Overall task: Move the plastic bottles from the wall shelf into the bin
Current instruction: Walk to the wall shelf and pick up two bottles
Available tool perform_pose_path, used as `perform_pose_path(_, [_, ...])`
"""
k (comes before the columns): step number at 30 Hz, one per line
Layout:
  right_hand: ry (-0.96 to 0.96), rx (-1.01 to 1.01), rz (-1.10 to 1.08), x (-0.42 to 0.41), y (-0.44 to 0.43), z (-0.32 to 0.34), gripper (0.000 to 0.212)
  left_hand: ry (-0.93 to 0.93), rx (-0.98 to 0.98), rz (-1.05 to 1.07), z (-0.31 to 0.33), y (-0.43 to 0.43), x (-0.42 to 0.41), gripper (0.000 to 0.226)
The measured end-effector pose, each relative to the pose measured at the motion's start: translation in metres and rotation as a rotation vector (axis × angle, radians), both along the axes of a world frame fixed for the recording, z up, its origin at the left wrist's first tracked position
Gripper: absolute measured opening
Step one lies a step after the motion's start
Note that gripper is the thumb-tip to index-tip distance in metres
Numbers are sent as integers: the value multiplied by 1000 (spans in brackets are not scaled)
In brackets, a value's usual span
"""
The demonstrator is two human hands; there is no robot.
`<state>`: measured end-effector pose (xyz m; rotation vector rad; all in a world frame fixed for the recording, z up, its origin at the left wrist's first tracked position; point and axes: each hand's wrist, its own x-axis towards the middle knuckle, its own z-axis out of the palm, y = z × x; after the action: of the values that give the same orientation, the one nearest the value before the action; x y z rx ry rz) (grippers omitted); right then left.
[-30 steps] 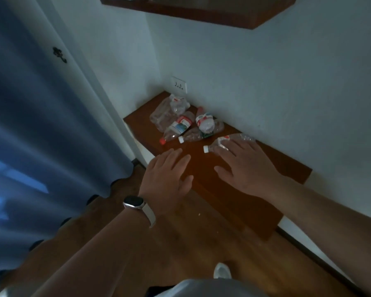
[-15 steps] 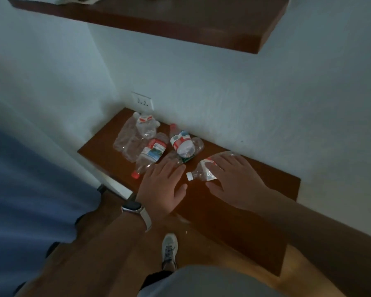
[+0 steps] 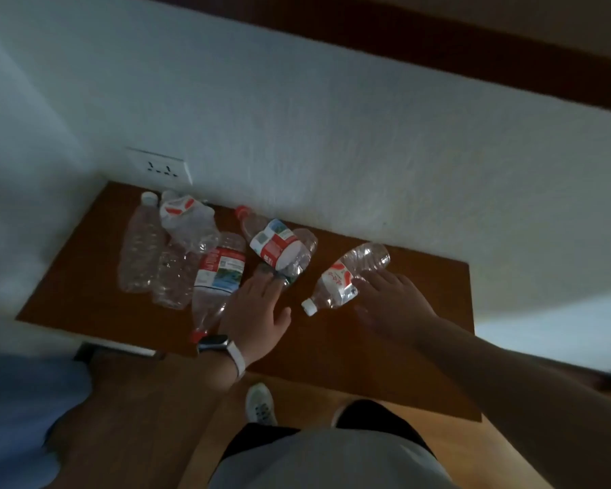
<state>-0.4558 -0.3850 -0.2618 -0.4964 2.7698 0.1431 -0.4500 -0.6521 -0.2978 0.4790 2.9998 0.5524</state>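
Observation:
Several empty clear plastic bottles lie on the brown wall shelf. My right hand lies flat with straight fingers beside a white-capped bottle with a red label, its fingertips touching it. With fingers extended, my left hand reaches the base of a red-capped bottle with a red and white label. Left of that hand lies another labelled bottle, its red cap near my wrist. Crushed bottles lie at the shelf's left end. No bin is in view.
A white wall socket sits above the shelf's left end. A second brown shelf hangs overhead. A blue curtain is at the lower left. Below are the wooden floor and my shoe.
The view has swung closer over the shelf. Both hands have moved forward from the shelf's front onto the bottles; the curtain has slid out to the lower left.

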Motion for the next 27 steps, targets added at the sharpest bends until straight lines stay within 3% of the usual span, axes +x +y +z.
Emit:
perform_pose_path(9, [-47, 15, -33, -30, 6, -37, 81, -177, -93, 127, -50, 13, -38, 76])
perform_pose_path(14, [-65, 29, 91, -49, 11, -62, 92, -138, -118, 161, -50, 20, -48, 61])
perform_pose_path(17, [-52, 43, 132, -58, 13, -68, 85, -181, -109, 179, -44, 26, -53, 56])
perform_pose_path(21, [-44, 80, 185, -69, 17, -65, 74, -302, -153, 180, -35, 36, -53, 68])
perform_pose_path(27, [-64, -46, 134, -70, 30, -53, 54, -302, -100, 232, -31, 51, -55, 42])
